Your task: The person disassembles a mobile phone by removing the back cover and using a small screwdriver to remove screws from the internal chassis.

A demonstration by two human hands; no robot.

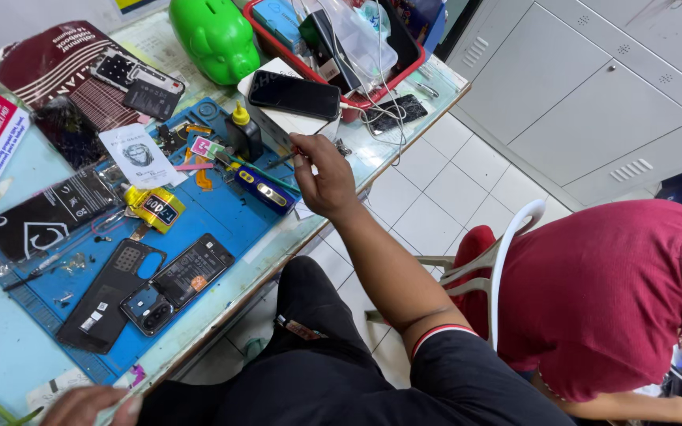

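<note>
Pinching a thin tool [282, 160], the right hand [324, 183] hovers near the table edge [404, 136].

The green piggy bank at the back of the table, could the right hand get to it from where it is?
Probably yes. The right hand is raised over the blue mat, pinching a thin tool. The green piggy bank stands further back, with only a small yellow-capped bottle and low clutter between them.

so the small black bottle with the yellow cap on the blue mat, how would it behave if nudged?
The black bottle stands upright, tall for its narrow base, so it probably tips easily. It looks small, likely light. Its body seems rounded, so it may roll across the blue mat once down.
</note>
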